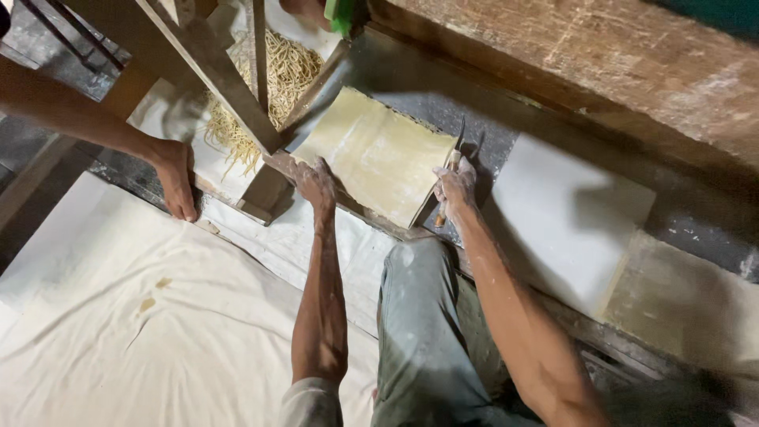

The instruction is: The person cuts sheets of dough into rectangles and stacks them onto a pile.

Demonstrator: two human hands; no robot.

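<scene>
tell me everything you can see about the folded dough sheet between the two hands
The folded dough sheet is pale yellow, smooth and floury, stacked in flat layers whose edges show along its near side. It lies tilted on the dark work surface, beside a wooden frame. The left hand presses on its near left corner. The right hand, holding a knife, rests at its right edge. Cut noodle strands lie beyond the frame.

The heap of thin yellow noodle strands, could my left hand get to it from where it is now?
Probably not directly: the left hand rests on the folded pale dough sheet, and slanted wooden frame beams stand between it and the noodle strands.
</scene>
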